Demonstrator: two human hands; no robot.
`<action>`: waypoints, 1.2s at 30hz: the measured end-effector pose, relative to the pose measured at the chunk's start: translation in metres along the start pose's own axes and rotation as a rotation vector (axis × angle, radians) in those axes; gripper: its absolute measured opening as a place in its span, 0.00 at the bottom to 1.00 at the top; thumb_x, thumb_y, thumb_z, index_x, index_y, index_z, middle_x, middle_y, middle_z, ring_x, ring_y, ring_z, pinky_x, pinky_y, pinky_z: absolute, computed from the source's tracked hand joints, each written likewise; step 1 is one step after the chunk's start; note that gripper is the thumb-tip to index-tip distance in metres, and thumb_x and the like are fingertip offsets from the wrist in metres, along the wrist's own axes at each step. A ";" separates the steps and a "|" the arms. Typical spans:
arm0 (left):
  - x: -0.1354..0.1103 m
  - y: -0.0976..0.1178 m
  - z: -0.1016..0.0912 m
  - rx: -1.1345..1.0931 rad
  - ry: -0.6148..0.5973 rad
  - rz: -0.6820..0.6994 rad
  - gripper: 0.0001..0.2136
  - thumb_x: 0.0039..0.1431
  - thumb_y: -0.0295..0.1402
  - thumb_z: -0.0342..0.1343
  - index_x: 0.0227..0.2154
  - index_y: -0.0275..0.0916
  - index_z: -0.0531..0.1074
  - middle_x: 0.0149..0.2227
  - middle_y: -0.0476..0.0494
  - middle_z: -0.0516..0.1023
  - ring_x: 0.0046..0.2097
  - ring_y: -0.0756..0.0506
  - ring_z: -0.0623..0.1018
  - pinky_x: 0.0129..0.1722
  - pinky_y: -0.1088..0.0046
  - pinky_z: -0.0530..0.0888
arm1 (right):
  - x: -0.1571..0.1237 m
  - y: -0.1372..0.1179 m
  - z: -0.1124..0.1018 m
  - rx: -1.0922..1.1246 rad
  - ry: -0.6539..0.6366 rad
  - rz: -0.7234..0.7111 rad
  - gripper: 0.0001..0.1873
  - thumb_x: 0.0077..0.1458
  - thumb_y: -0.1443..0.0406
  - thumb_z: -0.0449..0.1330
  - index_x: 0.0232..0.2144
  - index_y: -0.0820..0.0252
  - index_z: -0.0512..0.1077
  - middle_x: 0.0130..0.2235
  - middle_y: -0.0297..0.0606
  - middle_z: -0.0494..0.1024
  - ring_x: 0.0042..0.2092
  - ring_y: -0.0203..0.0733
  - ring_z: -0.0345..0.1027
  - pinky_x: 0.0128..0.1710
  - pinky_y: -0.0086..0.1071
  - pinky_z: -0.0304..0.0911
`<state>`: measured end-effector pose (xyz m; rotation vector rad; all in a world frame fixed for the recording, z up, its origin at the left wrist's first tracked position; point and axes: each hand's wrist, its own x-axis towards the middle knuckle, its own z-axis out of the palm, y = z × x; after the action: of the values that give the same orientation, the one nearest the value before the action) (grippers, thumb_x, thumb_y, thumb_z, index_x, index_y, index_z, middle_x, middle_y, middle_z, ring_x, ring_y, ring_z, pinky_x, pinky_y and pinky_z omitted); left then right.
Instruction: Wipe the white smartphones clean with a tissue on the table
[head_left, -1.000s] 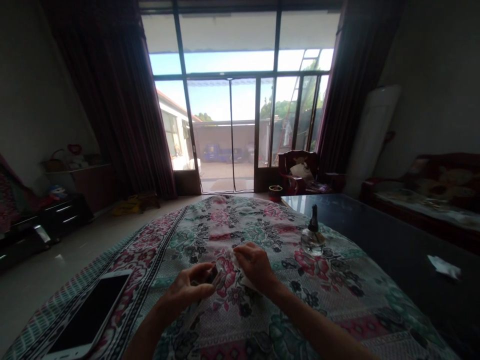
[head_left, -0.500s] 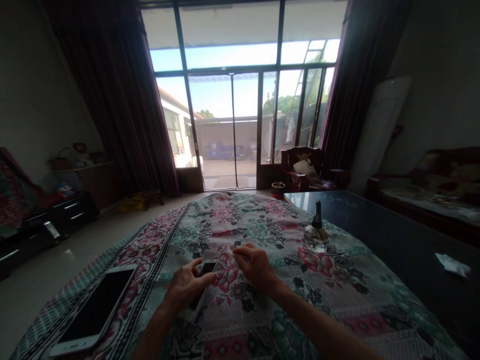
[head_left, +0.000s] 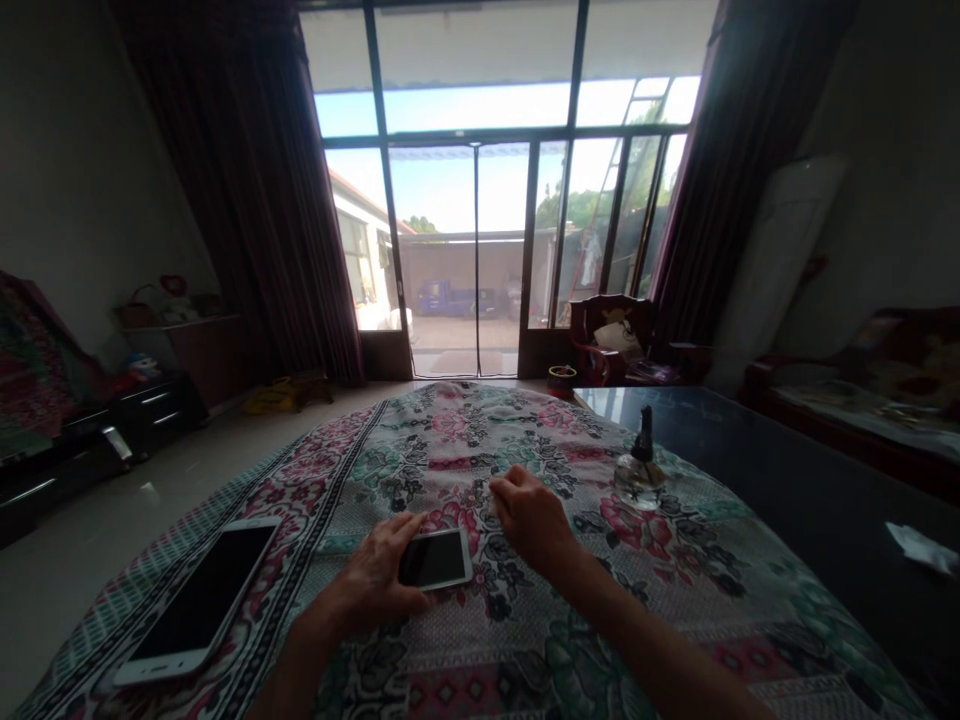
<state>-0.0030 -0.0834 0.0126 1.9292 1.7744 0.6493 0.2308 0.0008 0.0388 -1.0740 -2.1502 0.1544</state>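
A small dark-screened phone (head_left: 435,560) lies flat on the floral cloth (head_left: 525,640). My left hand (head_left: 379,575) grips its left end, fingers along the top edge and thumb at the near edge. My right hand (head_left: 534,522) rests on the cloth just right of the phone, fingers curled into a loose fist. What those fingers hold is hidden.
A larger white phone (head_left: 199,600) lies face up at the cloth's left edge. A small glass bottle with a dark top (head_left: 639,472) stands to the right. A crumpled white scrap (head_left: 919,548) lies on the dark glossy table (head_left: 810,500). Chairs and a sofa stand beyond.
The small phone was held tilted in my left hand and now lies flat on the cloth. My right hand, which pressed a white scrap near it, drew back to the right and closed.
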 end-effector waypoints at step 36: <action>0.038 0.041 0.061 -0.259 0.104 -0.031 0.26 0.47 0.30 0.54 0.53 0.37 0.68 0.46 0.42 0.78 0.43 0.45 0.77 0.43 0.75 0.71 | -0.063 0.049 -0.022 -0.215 -0.133 0.267 0.26 0.48 0.60 0.62 0.49 0.64 0.68 0.46 0.49 0.73 0.50 0.52 0.65 0.51 0.40 0.58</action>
<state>0.0692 -0.0489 -0.0094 1.7188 1.6830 0.9338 0.3022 -0.0188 0.0013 -1.5130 -2.1683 0.1216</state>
